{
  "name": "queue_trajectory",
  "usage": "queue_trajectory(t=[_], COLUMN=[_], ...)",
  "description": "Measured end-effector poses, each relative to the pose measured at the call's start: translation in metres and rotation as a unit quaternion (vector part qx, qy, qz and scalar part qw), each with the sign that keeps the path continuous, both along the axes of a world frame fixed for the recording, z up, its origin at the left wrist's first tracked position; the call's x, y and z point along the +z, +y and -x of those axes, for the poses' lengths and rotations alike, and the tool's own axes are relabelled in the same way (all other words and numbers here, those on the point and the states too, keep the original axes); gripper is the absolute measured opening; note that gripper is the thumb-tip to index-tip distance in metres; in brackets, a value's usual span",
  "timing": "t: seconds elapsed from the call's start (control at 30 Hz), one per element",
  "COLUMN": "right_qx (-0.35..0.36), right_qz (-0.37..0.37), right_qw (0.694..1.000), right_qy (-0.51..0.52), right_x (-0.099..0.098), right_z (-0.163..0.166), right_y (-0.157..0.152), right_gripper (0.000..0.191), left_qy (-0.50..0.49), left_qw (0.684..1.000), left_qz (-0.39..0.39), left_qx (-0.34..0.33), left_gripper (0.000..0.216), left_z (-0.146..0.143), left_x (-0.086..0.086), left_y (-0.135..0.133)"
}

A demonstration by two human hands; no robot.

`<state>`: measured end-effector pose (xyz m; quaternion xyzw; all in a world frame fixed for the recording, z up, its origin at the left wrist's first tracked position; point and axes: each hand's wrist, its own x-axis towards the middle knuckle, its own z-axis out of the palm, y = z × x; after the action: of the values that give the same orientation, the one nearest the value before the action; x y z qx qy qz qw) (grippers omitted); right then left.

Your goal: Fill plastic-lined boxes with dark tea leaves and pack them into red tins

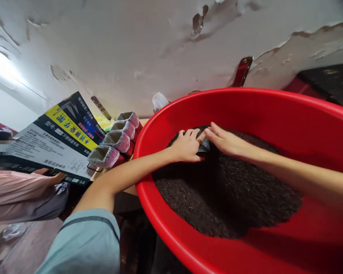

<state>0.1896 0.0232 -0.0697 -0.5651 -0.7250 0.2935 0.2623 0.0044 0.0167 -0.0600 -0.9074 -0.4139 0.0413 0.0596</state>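
A large red plastic tub (240,93) holds a heap of dark, loose, seed-like bits (254,190). Over the heap, my left hand (185,146) has its fingers bent around a small dark container (205,146), mostly covered by the hand, so its exact kind is unclear. My right hand (221,140) is close beside it, fingers stretched out and close to the container's edge and my left fingertips. Nothing shows in the right hand.
Left of the tub stands a row of several open red containers with clear plastic liners (118,140). Behind them is a big printed cardboard box (65,140). Another person (25,194) sits at far left. A peeling wall (131,45) rises behind the tub.
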Motion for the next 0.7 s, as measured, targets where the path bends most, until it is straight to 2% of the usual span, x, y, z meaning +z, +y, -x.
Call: queue_trajectory(t=[0.07, 0.13, 0.2, 0.27, 0.37, 0.47, 0.6, 0.7], right_qx=[0.051, 0.096, 0.131, 0.150, 0.163, 0.182, 0.207, 0.192], right_qz=[-0.031, -0.069, -0.094, -0.100, -0.083, -0.071, -0.133, -0.159], right_qw=[0.997, 0.986, 0.975, 0.973, 0.976, 0.969, 0.943, 0.943], right_qy=[-0.052, -0.116, -0.155, -0.147, -0.116, -0.152, -0.226, -0.220], right_x=[-0.018, -0.031, -0.039, -0.042, -0.038, -0.025, -0.012, -0.006], right_z=[0.014, 0.018, 0.014, 0.008, 0.004, 0.002, -0.012, -0.030], right_y=[-0.002, -0.003, 0.000, 0.007, 0.015, 0.009, -0.024, -0.048], right_gripper=[0.091, 0.090, 0.084, 0.080, 0.079, 0.082, 0.105, 0.117], left_qy=[-0.019, -0.039, -0.056, -0.060, -0.036, -0.020, -0.047, -0.145], left_qw=[1.000, 0.999, 0.997, 0.996, 0.994, 0.994, 0.995, 0.987], left_qz=[0.000, 0.017, 0.040, 0.064, 0.099, 0.100, 0.075, 0.048], left_qx=[0.005, 0.014, 0.019, 0.023, 0.035, 0.049, 0.043, 0.046], left_gripper=[0.097, 0.100, 0.106, 0.112, 0.115, 0.111, 0.112, 0.118], left_z=[0.004, 0.007, 0.008, 0.006, 0.001, -0.002, 0.009, 0.033], left_x=[-0.004, -0.007, -0.006, -0.002, 0.008, 0.016, 0.026, 0.052], left_y=[-0.001, 0.001, 0.007, 0.014, 0.020, 0.018, 0.006, -0.015])
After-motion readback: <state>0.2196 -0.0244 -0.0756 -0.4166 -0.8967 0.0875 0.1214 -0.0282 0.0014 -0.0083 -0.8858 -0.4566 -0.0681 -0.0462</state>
